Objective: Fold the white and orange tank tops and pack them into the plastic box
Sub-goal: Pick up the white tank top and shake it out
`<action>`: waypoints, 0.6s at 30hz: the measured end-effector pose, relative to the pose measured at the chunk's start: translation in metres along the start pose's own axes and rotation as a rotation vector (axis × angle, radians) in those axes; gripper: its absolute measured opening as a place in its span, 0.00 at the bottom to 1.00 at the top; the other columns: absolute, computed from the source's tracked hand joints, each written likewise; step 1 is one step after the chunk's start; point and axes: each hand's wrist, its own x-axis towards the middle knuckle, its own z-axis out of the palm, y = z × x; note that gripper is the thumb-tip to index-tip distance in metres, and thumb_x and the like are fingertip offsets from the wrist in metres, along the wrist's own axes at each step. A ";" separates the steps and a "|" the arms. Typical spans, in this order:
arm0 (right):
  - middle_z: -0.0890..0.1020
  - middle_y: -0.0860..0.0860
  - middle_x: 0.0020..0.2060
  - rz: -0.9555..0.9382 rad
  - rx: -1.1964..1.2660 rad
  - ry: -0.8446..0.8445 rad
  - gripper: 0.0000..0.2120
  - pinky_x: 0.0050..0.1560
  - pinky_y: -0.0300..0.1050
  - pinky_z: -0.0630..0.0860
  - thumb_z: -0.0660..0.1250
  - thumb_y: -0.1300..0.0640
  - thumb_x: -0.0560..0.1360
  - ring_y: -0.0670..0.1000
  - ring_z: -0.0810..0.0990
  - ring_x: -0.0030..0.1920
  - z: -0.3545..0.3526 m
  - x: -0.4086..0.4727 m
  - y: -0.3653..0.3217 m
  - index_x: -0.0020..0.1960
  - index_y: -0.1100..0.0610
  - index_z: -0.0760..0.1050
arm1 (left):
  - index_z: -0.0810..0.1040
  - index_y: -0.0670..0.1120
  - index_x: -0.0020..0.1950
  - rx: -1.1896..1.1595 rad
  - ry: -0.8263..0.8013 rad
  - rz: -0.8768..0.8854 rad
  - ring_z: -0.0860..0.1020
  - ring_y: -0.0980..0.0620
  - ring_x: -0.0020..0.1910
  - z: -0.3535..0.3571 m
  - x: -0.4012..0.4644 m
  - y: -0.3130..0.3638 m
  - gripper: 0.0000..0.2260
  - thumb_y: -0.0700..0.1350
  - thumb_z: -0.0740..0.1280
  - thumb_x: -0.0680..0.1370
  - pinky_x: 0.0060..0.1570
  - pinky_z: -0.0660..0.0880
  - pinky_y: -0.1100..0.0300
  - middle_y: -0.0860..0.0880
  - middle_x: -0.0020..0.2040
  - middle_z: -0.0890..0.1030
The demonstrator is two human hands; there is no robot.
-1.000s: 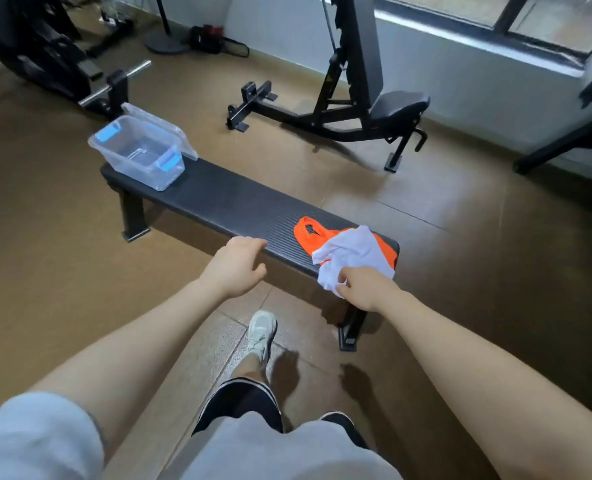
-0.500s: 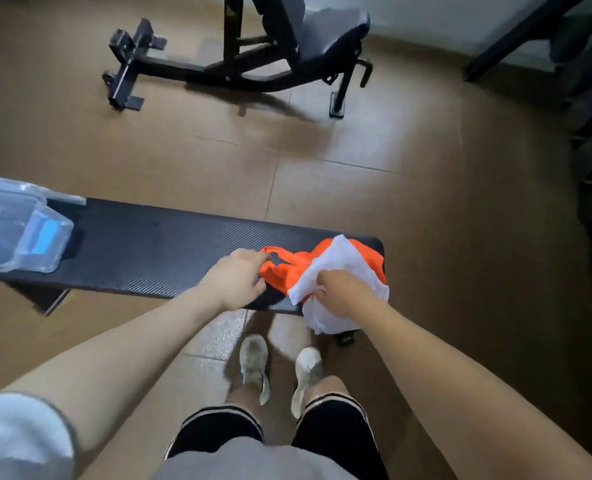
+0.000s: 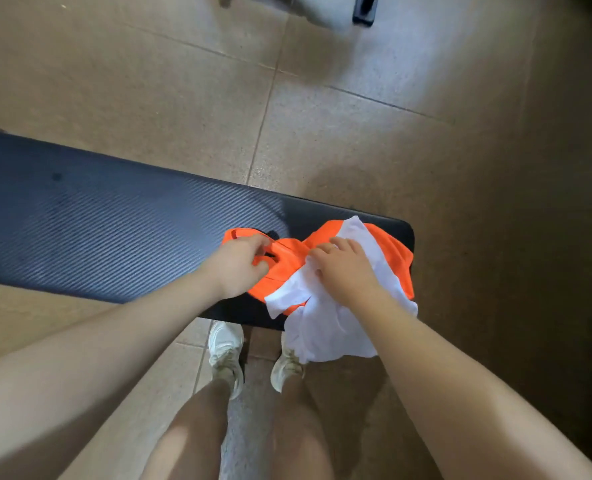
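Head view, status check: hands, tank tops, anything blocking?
Left hand pinching orange tank top at its straps. Right hand pressing on white tank top, which lies over the orange and hangs off the bench. Neither folded. Box out of view.

No text, label, brand, number or sign can be read anywhere in the head view.
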 end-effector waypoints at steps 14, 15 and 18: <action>0.79 0.49 0.26 -0.156 0.003 0.311 0.12 0.37 0.41 0.77 0.78 0.63 0.54 0.52 0.78 0.27 -0.020 -0.050 0.038 0.34 0.54 0.80 | 0.76 0.41 0.53 -0.188 -0.029 0.038 0.77 0.44 0.47 0.030 0.012 0.037 0.15 0.48 0.62 0.71 0.46 0.67 0.60 0.49 0.44 0.80; 0.78 0.50 0.26 -0.175 0.045 0.368 0.10 0.38 0.42 0.77 0.75 0.65 0.55 0.52 0.79 0.27 -0.033 -0.058 0.038 0.34 0.54 0.80 | 0.76 0.41 0.56 -0.177 -0.056 0.085 0.77 0.44 0.50 0.026 0.003 0.047 0.20 0.50 0.60 0.69 0.50 0.69 0.60 0.46 0.50 0.81; 0.78 0.51 0.27 -0.232 0.187 0.531 0.07 0.44 0.42 0.70 0.70 0.65 0.59 0.54 0.78 0.30 -0.073 -0.090 0.038 0.36 0.57 0.80 | 0.68 0.46 0.69 -0.151 -0.073 0.291 0.70 0.57 0.64 0.012 -0.030 0.082 0.27 0.52 0.60 0.70 0.60 0.62 0.71 0.53 0.66 0.73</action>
